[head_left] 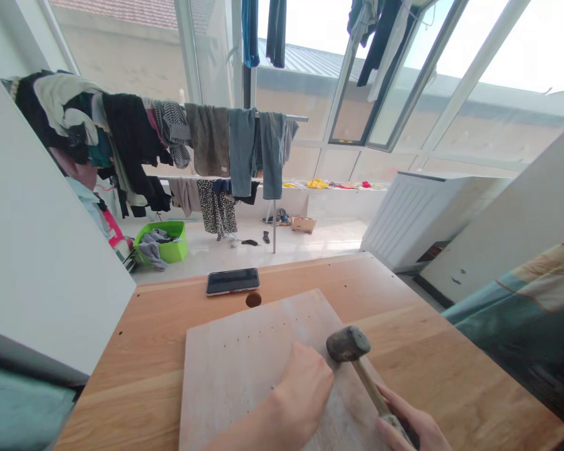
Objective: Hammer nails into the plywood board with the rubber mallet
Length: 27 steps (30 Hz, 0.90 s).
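A pale wooden board (235,363) with several small dark holes or nails lies on a wooden table (451,376). My left hand (303,391) rests on the board with its fingers curled, perhaps pinching something too small to make out. My right hand (411,429) grips the wooden handle of a hammer (352,351). The hammer's dark head hovers just above the board, close beside my left hand's fingers.
A black phone (232,280) lies at the table's far edge, beside a round hole (253,300). Beyond stand a drying rack hung with clothes (207,141), a green laundry basket (167,241), a white radiator cover (418,213) and large windows. White panels flank the table.
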### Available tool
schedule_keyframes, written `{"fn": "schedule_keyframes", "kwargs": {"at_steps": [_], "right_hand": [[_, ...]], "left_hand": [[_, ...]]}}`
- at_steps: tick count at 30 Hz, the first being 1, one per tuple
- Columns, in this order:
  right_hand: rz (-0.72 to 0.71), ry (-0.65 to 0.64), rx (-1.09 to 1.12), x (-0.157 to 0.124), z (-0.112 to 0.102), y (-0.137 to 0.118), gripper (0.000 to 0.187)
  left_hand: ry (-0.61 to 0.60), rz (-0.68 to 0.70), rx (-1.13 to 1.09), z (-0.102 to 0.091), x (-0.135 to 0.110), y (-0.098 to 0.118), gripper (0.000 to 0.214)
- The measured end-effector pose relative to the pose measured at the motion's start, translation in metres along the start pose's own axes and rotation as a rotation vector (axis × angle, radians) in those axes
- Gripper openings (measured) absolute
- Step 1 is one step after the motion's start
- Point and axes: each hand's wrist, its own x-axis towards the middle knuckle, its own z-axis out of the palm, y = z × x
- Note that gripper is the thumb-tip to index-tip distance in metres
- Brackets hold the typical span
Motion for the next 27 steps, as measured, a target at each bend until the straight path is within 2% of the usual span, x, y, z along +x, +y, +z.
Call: {"fn": "schedule_keyframes", "kwargs": {"at_steps": [7,11,18,21,24,27], "right_hand": [[-0.011,0.012,0.076,0.0,0.0,-0.004,0.051],[0.022,-0.023,0.117,0.0,0.004,-0.002,0.054],[0.017,-0.015,0.136,-0.002,0.019,0.009,0.058],[0.043,-0.015,0.147,-0.003,0.018,0.005,0.061],[0.059,-0.002,0.159,-0.003,0.018,0.0,0.063],[0.073,0.061,0.165,-0.003,0.021,0.0,0.063]], "left_hand": [[0.001,0.008,-0.073,0.006,0.004,-0.001,0.011],[0.045,0.028,-0.061,0.006,0.001,-0.006,0.014],[0.084,0.088,-0.051,-0.008,-0.016,-0.005,0.018],[0.057,0.11,-0.074,-0.012,-0.017,-0.006,0.012],[0.078,0.137,-0.175,-0.015,-0.013,-0.018,0.007],[0.175,0.132,-0.368,-0.016,-0.006,-0.039,0.012]]}}
